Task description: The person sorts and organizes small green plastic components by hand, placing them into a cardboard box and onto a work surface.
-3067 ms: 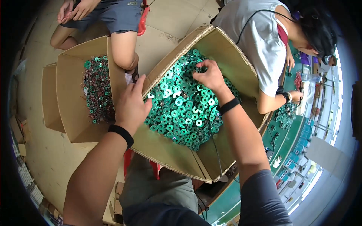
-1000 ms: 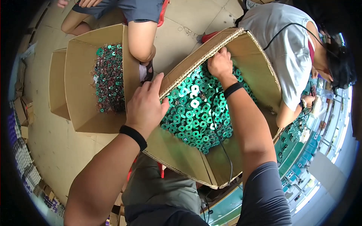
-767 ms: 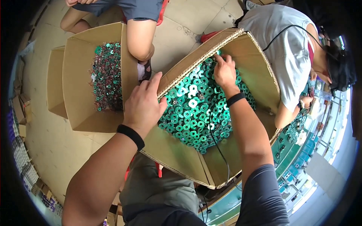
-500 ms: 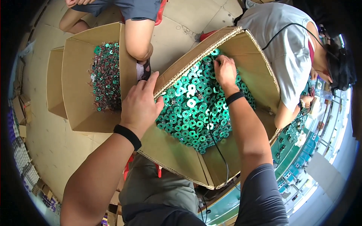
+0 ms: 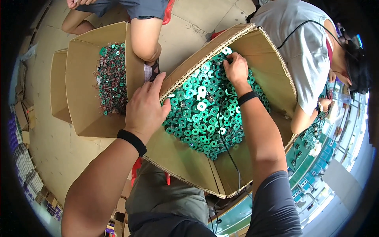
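Note:
A large open cardboard box [image 5: 185,168] stands before me, holding a heap of green ring-shaped parts [image 5: 201,106]. My left hand [image 5: 145,106] lies over the box's left rim, fingers stretched and nothing visible in its grasp. Inside the box, toward its far corner, my right hand [image 5: 237,69] reaches down to the heap. Its fingers are bent, with thumb and forefinger close to a dark part among the rings. The fingertips are partly hidden, so what they pinch is unclear. A thin black cable [image 5: 227,148] runs across the heap and up the near wall.
Left of my box, another cardboard box [image 5: 85,85] contains green rings and reddish-brown pieces. A seated person's knee [image 5: 146,41] is beside it. On the right, a person in a grey shirt [image 5: 292,51] leans over a green workbench [image 5: 306,158] with parts on it.
My right hand stays at the far part of the heap, its fingers slightly shifted among the parts. My left hand keeps its place on the rim. The view has shifted slightly.

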Demonstrator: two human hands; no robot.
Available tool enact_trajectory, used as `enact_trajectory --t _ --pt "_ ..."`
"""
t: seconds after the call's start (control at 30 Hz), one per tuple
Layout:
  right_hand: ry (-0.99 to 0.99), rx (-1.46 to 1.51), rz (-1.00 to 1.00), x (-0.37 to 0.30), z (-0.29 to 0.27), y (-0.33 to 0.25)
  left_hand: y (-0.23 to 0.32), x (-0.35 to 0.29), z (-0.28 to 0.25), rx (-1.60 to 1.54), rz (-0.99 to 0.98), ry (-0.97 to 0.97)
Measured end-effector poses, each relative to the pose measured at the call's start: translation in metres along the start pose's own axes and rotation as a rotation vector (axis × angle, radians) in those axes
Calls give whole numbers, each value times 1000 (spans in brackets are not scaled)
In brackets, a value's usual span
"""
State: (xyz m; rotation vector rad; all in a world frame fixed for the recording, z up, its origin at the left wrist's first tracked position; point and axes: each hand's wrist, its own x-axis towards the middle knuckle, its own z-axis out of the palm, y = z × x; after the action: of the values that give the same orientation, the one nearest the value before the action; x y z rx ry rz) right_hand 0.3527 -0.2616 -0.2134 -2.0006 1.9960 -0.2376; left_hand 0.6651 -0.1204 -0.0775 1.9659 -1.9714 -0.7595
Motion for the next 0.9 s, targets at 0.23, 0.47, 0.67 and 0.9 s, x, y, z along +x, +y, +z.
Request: enact_trajectory --t 0.23,0.47,0.67,0.9 --pt "21 -19 -66 -6 0 -2 -1 -1 -2 28 -8 -1" --pt "56 40 9 3 2 -10 -3 1 -1 30 -6 18" --pt "147 -17 -84 -8 -5 -1 -3 4 4 2 15 23" --pt "-40 209 -229 -126 -26 -12 -3 0 -4 38 -24 12"
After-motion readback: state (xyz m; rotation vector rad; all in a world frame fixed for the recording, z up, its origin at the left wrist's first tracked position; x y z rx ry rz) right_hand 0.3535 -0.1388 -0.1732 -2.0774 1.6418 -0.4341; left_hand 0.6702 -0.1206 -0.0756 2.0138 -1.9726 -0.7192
